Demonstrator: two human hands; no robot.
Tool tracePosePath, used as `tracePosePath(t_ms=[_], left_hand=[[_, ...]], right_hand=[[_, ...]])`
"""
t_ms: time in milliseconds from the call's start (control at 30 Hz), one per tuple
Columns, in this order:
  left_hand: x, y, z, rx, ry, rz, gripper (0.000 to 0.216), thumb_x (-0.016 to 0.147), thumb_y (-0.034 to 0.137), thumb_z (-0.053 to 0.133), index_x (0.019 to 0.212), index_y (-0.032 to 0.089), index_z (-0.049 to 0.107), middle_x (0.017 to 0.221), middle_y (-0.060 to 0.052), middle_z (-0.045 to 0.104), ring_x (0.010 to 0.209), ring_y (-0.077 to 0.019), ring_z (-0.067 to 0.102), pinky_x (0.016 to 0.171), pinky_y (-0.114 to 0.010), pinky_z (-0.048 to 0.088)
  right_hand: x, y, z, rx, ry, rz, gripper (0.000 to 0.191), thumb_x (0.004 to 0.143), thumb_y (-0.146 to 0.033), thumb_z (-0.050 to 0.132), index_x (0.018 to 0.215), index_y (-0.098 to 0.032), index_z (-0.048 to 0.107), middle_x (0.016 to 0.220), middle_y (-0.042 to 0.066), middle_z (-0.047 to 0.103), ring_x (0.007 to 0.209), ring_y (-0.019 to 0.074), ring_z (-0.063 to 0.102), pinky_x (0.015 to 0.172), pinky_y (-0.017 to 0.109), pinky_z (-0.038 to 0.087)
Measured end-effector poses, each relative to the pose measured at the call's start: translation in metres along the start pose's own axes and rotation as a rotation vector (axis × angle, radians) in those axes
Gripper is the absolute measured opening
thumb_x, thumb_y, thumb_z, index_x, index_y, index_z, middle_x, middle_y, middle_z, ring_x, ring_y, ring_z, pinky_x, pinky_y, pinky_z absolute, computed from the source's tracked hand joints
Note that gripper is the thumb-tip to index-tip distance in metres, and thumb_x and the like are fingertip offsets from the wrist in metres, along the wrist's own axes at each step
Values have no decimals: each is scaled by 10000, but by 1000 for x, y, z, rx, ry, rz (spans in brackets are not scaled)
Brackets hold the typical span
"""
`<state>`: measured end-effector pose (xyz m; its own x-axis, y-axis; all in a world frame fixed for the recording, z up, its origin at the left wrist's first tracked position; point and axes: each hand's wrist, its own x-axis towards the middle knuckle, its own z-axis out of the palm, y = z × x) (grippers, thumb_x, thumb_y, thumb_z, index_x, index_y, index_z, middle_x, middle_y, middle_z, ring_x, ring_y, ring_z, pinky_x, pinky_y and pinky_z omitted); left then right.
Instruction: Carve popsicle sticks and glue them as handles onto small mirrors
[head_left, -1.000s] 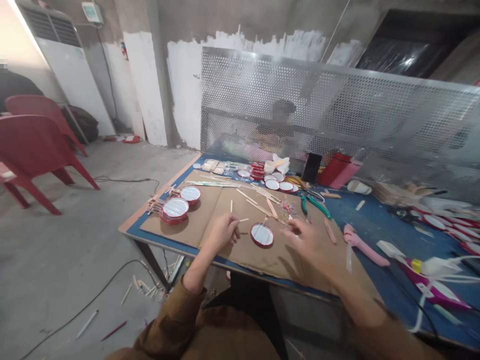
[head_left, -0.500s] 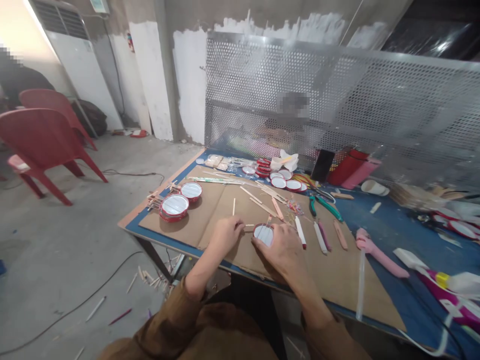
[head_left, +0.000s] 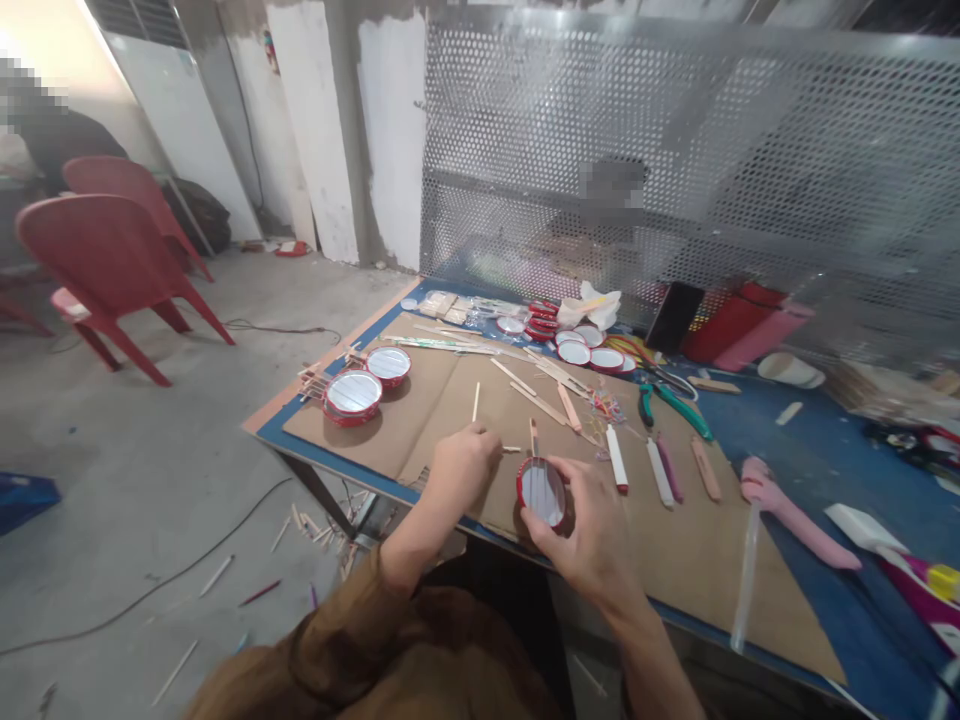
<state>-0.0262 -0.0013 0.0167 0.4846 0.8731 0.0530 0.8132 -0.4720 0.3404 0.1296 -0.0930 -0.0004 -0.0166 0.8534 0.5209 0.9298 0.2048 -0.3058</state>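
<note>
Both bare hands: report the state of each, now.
Left hand: closed on thin, pale wooden sticks.
Right hand: holding a round, red-rimmed, pale-faced piece by its edge, between thumb and fingers.

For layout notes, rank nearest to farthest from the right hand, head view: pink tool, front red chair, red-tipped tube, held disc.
1. Held disc, in the right hand
2. Red-tipped tube, just ahead
3. Pink tool, farther right
4. Front red chair, far left
</note>
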Motion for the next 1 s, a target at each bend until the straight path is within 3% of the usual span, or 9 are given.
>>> tracePosePath(t_ms=[367,700,1000], left_hand=[[-2,-2,6,16,27,44,294,924,288,365,876,185,636,856,-64,612,730,-158,594,570,-224,391],[-2,-2,7,51,4,61,308,920,256,375,816,170,651,842,-60,608,710,-151,602,548,-220,390],[1,-3,12,45,54,29,257,910,274,397,865,191,636,854,-64,625,748,-176,626,619,-247,447]], right_hand=[[-10,-10,4,-31,-121,-45,493,692,-371,614,1121,-159,495,1053,116,563,966,269,521,804,411,423],[-11,-8,7,-50,-91,-25,490,694,-378,613,1112,-147,505,1042,118,572,961,267,523,797,412,434],[-9,-7,7,-24,-71,-20,455,705,-371,590,1099,-159,512,1024,120,579,943,274,532,786,422,437]])
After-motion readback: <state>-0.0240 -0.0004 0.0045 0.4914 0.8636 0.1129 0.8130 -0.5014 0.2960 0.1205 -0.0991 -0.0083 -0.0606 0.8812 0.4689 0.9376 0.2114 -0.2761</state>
